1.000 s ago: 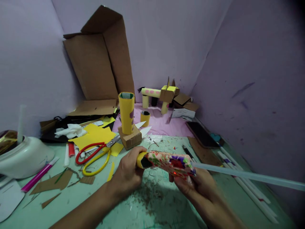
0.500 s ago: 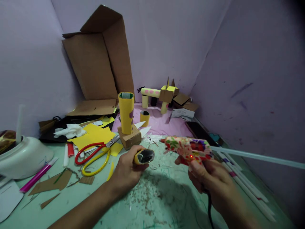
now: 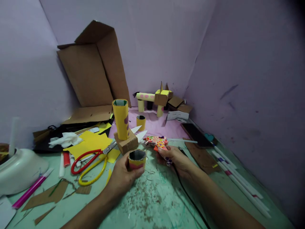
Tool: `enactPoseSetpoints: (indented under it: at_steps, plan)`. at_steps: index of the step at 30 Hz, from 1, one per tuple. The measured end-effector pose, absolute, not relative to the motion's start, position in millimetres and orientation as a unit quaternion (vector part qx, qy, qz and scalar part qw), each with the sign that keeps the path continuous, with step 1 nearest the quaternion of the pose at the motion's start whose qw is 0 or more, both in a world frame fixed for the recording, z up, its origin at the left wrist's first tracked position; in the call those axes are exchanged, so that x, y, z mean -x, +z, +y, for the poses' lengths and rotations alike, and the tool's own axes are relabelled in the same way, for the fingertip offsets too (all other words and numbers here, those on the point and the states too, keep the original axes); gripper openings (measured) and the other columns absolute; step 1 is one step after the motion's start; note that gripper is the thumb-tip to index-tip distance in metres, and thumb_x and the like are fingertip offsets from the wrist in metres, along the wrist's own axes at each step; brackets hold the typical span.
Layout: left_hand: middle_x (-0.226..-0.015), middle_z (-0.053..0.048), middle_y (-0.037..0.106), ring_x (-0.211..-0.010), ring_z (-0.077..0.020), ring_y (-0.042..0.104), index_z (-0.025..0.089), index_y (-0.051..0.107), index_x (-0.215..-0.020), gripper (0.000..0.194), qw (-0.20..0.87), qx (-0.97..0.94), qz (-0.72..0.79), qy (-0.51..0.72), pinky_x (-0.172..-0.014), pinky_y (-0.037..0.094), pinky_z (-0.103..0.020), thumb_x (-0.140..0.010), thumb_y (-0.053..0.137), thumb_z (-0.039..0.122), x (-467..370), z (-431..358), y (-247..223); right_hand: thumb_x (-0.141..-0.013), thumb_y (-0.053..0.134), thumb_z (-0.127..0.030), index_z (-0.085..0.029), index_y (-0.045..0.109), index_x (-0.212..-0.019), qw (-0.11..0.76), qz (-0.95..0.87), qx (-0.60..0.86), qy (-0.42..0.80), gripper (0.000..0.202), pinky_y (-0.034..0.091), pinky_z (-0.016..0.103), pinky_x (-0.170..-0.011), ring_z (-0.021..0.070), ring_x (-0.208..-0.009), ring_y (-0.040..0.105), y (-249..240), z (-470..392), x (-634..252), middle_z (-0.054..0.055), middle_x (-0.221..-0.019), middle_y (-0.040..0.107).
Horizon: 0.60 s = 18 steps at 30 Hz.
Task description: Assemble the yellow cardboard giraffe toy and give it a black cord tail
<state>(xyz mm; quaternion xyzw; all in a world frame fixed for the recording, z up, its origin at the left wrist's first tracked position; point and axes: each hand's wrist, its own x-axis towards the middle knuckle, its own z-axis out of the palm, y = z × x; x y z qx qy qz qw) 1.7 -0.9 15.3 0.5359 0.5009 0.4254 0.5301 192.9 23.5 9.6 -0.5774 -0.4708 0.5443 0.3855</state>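
Observation:
A short yellow tube with a dark hollow inside is upright in my left hand, its fingers wrapped round the side. My right hand is closed on the handle of a flower-patterned glue gun; its nozzle points left and a pale glue stick sticks out behind. Just beyond my left hand, a tall yellow tube with purple spots stands on a small cardboard block. Scissors with red and yellow handles lie left of it. Another short yellow tube stands behind.
At the back stands a yellow-and-cardboard animal figure. A large cardboard box leans at the back left. Yellow paper, a magenta marker and a white pot are left. A phone and white sticks lie right.
The glue gun has moved left and away from me with my right hand, its glue stick now behind it. My left hand has turned the short tube from tilted to upright. The view has shifted slightly.

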Motion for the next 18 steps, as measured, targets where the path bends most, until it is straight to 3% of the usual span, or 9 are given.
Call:
enactPoseSetpoints:
  at_steps: [5, 7, 10, 12, 15, 18]
  plan:
    - [-0.087, -0.006, 0.067, -0.079, -0.0197, 0.056, 0.014, 0.062, -0.093, 0.039, 0.537, -0.515, 0.503, 0.440, -0.072, 0.044, -0.031, -0.055, 0.072, 0.020, -0.2, -2.6, 16.2, -0.066, 0.068, -0.037, -0.018, 0.053, -0.046, 0.300, -0.542, 0.659, 0.426, 0.032, 0.024, 0.024, -0.044, 0.0118, -0.044, 0.043, 23.9, 32.0, -197.9, -0.002, -0.040, 0.044]
    - [-0.084, -0.005, 0.067, -0.077, -0.0190, 0.057, 0.014, 0.063, -0.090, 0.036, 0.527, -0.521, 0.502, 0.446, -0.070, 0.044, -0.030, -0.056, 0.072, 0.019, 0.9, -2.7, 15.6, -0.066, 0.069, -0.037, -0.018, 0.053, -0.044, 0.265, -0.571, 0.694, 0.351, 0.033, 0.023, 0.025, -0.047, 0.0147, -0.049, 0.047, 32.4, 24.7, -200.0, -0.001, -0.040, 0.045]
    - [-0.082, -0.005, 0.067, -0.074, -0.0184, 0.057, 0.014, 0.062, -0.088, 0.034, 0.520, -0.526, 0.498, 0.453, -0.067, 0.045, -0.029, -0.056, 0.072, 0.022, 1.0, -2.8, 14.3, -0.073, 0.064, -0.035, -0.018, 0.066, -0.068, 0.204, -0.639, 0.716, 0.194, 0.017, 0.035, 0.030, -0.058, 0.0249, -0.070, 0.060, 39.1, 8.7, -197.8, 0.008, -0.066, 0.066]
    - [-0.085, -0.006, 0.067, -0.074, -0.0189, 0.057, 0.014, 0.060, -0.092, 0.038, 0.523, -0.526, 0.494, 0.454, -0.067, 0.046, -0.030, -0.057, 0.072, 0.024, -0.1, -3.2, 14.7, -0.076, 0.061, -0.030, -0.018, 0.068, -0.094, 0.246, -0.679, 0.678, 0.140, 0.023, 0.043, 0.039, -0.075, 0.0302, -0.091, 0.062, 36.3, -1.8, -191.9, 0.013, -0.096, 0.070]
    - [-0.093, -0.009, 0.067, -0.079, -0.0216, 0.059, 0.013, 0.057, -0.099, 0.046, 0.520, -0.524, 0.498, 0.455, -0.069, 0.047, -0.032, -0.059, 0.070, 0.029, -3.2, -4.2, 17.7, -0.071, 0.068, -0.026, -0.019, 0.053, -0.123, 0.375, -0.700, 0.551, 0.254, 0.054, 0.043, 0.042, -0.092, 0.0280, -0.109, 0.056, 23.6, -15.1, -176.0, 0.014, -0.121, 0.060]
    - [-0.096, -0.011, 0.066, -0.084, -0.0246, 0.061, 0.012, 0.054, -0.102, 0.048, 0.508, -0.527, 0.507, 0.455, -0.073, 0.048, -0.035, -0.061, 0.069, 0.034, -6.2, -6.2, 20.5, -0.061, 0.076, -0.024, -0.022, 0.039, -0.133, 0.416, -0.705, 0.459, 0.345, 0.081, 0.042, 0.044, -0.096, 0.0286, -0.116, 0.051, 10.5, -23.9, -154.9, 0.013, -0.131, 0.052]
